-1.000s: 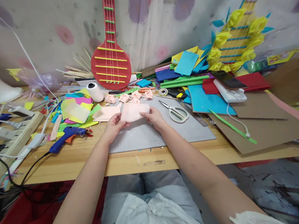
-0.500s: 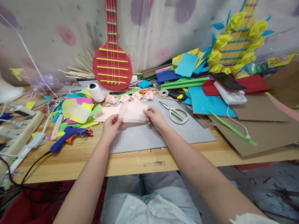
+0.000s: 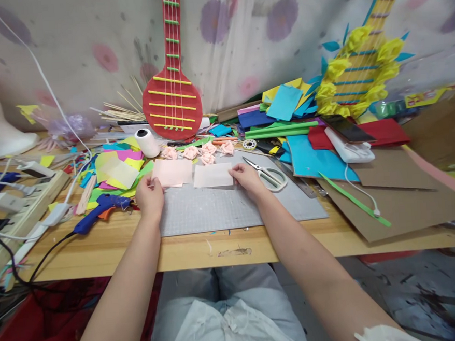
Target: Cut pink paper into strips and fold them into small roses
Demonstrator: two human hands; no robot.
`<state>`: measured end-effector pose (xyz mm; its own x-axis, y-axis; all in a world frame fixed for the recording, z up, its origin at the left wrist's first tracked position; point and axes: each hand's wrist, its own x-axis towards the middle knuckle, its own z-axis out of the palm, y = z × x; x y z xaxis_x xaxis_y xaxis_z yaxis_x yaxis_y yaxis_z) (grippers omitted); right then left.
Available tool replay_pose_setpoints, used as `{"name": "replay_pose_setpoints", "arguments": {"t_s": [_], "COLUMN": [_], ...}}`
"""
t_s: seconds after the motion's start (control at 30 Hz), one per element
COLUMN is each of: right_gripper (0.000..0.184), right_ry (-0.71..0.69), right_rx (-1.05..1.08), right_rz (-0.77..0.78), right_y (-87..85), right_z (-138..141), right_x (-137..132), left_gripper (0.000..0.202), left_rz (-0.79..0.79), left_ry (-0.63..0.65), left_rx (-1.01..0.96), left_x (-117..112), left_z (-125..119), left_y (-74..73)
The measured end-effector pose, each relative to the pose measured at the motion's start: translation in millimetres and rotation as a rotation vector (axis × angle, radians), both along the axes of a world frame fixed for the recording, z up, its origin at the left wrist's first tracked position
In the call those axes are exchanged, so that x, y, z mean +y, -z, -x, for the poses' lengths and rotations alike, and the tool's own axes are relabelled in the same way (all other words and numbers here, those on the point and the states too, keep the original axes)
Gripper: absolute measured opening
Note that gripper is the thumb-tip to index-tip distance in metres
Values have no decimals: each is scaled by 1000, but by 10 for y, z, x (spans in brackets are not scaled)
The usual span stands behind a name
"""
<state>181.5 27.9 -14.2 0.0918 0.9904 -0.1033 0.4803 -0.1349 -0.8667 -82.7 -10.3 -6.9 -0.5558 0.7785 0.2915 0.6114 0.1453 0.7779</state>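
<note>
My left hand (image 3: 150,195) is closed, thumb and fingers pinching the left edge of a pale pink paper sheet (image 3: 172,173) at the upper left of the grey cutting mat (image 3: 215,213). A second, whiter paper piece (image 3: 212,175) is pinched at its right edge by my right hand (image 3: 248,178). The two papers lie side by side with a narrow gap. Just behind them sit several pink folded paper flowers (image 3: 208,149). Open-handled scissors (image 3: 270,178) rest on the mat, right beside my right hand.
A blue glue gun (image 3: 101,210) lies left of the mat, near a power strip (image 3: 38,204). A white thread spool (image 3: 147,143) and a red paper-covered string instrument (image 3: 172,104) stand behind. Brown cardboard (image 3: 389,201) and blue sheets (image 3: 316,159) occupy the right.
Both hands held one pink sheet at the middle. They have moved apart: my left hand is now on the pink sheet at left, while my right hand holds the whiter piece.
</note>
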Motion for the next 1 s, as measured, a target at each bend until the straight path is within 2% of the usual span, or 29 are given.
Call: {"name": "replay_pose_setpoints", "arguments": {"t_s": [0.1,0.2,0.27,0.3,0.4,0.43,0.47,0.57,0.63,0.73,0.8,0.9,1.0], "right_gripper": [10,11,11,10,8,8,8,8,7,17,23,21,19], "right_ry": [-64,-119,-136,-136,-170,-168,-141,-192,-234,-148,-81,-56,-53], "right_rx": [-71,-105,-150,-196,-404,-456,-512,-521,-487,-497,-507,-511,-499], "right_rz": [86,173,208,199,107,73,37,63,102,78,59,43,43], "right_y": [-101,-210,-271,-298,-363,-378,-387,-367,-318,-220,-162,-117,-124], "right_z": [-79,-111,-128,-137,-166,-175,-183,-210,-231,-257,-264,-263,-254], "right_x": [14,-9,-48,-73,-155,-180,-202,-260,-297,-336,-344,-338,-336], "left_gripper": [40,43,34,28,22,19,17,21,21,20,19,19,17], "left_rz": [-75,-145,-253,-356,-698,-764,-769,-569,-513,-529,-509,-396,-210], "left_ry": [-65,59,260,380,918,1043,1092,1010,1009,1072,1068,935,555], "left_rx": [195,337,469,544,778,842,902,952,976,1005,1007,964,878], "left_x": [-6,-83,-205,-283,-497,-533,-546,-498,-466,-480,-493,-454,-399], "left_z": [-13,-181,-397,-533,-971,-1095,-1194,-1335,-1350,-1335,-1259,-925,-319], "left_y": [-18,-49,-101,-141,-297,-348,-389,-432,-406,-345,-324,-353,-455]}}
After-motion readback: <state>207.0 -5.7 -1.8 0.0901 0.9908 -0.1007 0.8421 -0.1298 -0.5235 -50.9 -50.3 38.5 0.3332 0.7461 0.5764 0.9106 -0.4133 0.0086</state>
